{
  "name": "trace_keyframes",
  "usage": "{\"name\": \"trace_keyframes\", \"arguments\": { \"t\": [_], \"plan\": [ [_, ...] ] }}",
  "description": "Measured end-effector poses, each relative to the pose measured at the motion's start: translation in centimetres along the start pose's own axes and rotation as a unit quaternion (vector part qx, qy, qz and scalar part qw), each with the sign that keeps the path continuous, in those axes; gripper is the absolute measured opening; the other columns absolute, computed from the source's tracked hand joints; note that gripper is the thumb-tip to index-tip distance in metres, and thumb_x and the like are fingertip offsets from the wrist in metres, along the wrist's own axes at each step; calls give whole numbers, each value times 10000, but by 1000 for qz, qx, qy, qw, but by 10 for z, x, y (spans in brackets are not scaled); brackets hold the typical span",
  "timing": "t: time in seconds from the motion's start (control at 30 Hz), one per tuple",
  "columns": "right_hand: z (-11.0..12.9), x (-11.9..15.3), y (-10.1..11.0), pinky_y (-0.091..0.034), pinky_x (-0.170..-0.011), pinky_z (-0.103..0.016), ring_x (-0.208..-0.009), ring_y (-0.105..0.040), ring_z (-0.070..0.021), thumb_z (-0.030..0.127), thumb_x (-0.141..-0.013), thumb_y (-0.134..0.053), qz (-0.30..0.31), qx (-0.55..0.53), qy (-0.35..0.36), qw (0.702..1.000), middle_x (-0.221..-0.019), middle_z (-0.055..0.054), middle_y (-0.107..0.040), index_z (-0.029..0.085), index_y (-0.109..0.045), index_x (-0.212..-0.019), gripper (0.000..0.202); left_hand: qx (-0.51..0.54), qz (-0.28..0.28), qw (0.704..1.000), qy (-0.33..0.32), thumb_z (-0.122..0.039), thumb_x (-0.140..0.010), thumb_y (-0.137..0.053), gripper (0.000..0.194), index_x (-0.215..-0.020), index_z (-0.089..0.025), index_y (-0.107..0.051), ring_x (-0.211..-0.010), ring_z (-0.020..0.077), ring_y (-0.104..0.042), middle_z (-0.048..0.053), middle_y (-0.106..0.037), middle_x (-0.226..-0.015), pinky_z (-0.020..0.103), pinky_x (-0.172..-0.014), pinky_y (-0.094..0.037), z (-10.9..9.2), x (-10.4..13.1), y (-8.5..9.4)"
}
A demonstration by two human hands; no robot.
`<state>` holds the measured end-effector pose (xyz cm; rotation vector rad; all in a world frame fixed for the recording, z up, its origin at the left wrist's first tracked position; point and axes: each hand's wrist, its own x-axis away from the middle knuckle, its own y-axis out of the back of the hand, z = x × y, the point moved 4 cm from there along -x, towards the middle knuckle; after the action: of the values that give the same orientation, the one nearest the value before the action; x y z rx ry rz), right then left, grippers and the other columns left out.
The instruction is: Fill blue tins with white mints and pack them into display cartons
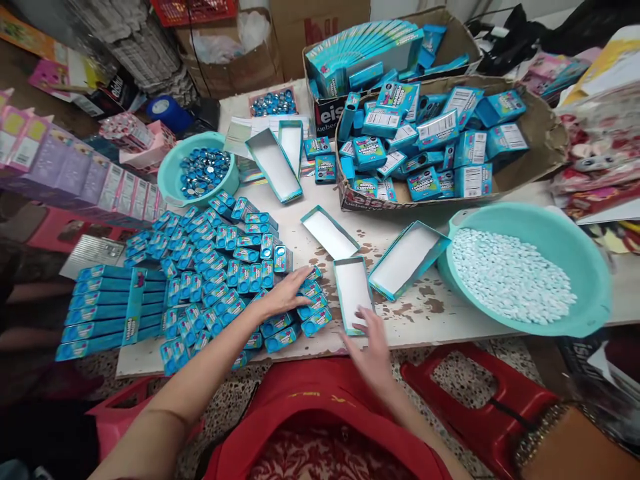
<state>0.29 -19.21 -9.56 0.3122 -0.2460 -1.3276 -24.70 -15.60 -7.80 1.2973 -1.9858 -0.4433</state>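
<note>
My left hand [285, 293] lies over the right edge of a crowd of small blue candy boxes [220, 267], its thumb and fingers apart. Its fingertips touch or hover just over the boxes at that edge; contact is hard to make out. My right hand [371, 350] is open, its fingers over the near end of a shallow box tray [353, 287] with a white inside and blue rim. Two more such trays lie beside it, a left tray [330, 232] and a right tray [407, 260].
At right stands a turquoise bowl [525, 267] of white candies. A smaller turquoise bowl [225, 175] holds blue wrapped pieces. Behind are a cardboard carton [540, 127] of blue packs and another carton [460, 47]. Long blue packs [100, 313] are stacked at left. A red stool [465, 380] stands below.
</note>
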Motion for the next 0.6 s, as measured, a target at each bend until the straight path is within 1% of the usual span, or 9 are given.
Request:
{"name": "trace_keyframes", "arguments": {
  "t": [0.07, 0.1, 0.17, 0.2, 0.23, 0.3, 0.37, 0.5, 0.6],
  "plan": [
    [7, -5, -44, -470, -981, -470, -1303, -391, -297, 301, -764, -687, 114, 16, 50, 992, -1397, -160, -376, 234, -242, -1440, 812, 37, 12, 999, 3, -429, -724, -678, 895, -1465, -221, -221, -1387, 271, -264, 103, -269, -1521, 403, -1134, -231, 2, -5, -5],
    [6, -10, -61, -423, -1024, -505, -1344, -332, -319, 314, -718, -736, 153, 28, 62, 986, -1435, -173, -333, 230, -158, -1466, 949, 57, 13, 998, 8, -430, -701, -696, 936, -1471, -217, -207, -1384, 272, -270, 98, -263, -1524, 391, -1131, -239, 2, -9, -5],
    [0, -22, -86, -361, -1066, -533, -1373, -278, -339, 334, -625, -809, 200, 40, 71, 976, -1471, -190, -283, 221, -37, -1482, 1158, 99, 3, 994, 38, -459, -680, -700, 943, -1463, -207, -238, -1353, 272, -333, 88, -309, -1505, 363, -1104, -289, 5, -17, -4],
    [-4, -26, -94, -349, -1074, -533, -1377, -272, -339, 339, -601, -823, 210, 39, 72, 974, -1478, -195, -272, 219, -2, -1482, 1210, 115, -8, 991, 64, -481, -681, -689, 905, -1443, -198, -292, -1319, 273, -386, 86, -367, -1474, 353, -1080, -324, 7, -20, -4],
    [-7, -29, -98, -343, -1078, -527, -1382, -265, -335, 342, -593, -826, 213, 36, 72, 974, -1485, -197, -261, 217, 21, -1481, 1233, 125, -21, 988, 92, -502, -684, -675, 852, -1410, -187, -358, -1275, 272, -440, 83, -434, -1428, 344, -1051, -357, 10, -22, -4],
    [-11, -29, -100, -333, -1086, -515, -1391, -247, -324, 339, -609, -812, 205, 28, 77, 975, -1494, -198, -245, 207, 29, -1481, 1219, 134, -43, 980, 138, -526, -682, -658, 769, -1337, -175, -461, -1180, 269, -527, 73, -550, -1314, 333, -989, -410, 14, -25, -6],
    [-14, -25, -98, -330, -1091, -500, -1386, -263, -314, 311, -632, -792, 190, 21, 88, 978, -1489, -198, -260, 195, 3, -1482, 1169, 135, -51, 977, 158, -534, -658, -670, 744, -1293, -180, -508, -1112, 265, -571, 55, -619, -1213, 323, -936, -442, 17, -26, -10],
    [-16, -17, -94, -368, -1076, -461, -1336, -369, -286, 217, -665, -743, 169, 9, 100, 980, -1439, -166, -369, 199, -100, -1478, 1037, 127, -41, 977, 167, -518, -619, -696, 670, -1205, -213, -587, -1018, 249, -611, 10, -678, -1067, 311, -878, -468, 17, -22, -12],
    [-8, -13, -90, -370, -1081, -442, -1335, -375, -274, 208, -700, -710, 175, 5, 110, 978, -1453, -143, -372, 206, -117, -1482, 981, 136, -48, 973, 179, -508, -611, -700, 639, -1173, -219, -611, -980, 240, -621, 1, -689, -1021, 312, -862, -479, 6, -12, -4]
  ]
}}
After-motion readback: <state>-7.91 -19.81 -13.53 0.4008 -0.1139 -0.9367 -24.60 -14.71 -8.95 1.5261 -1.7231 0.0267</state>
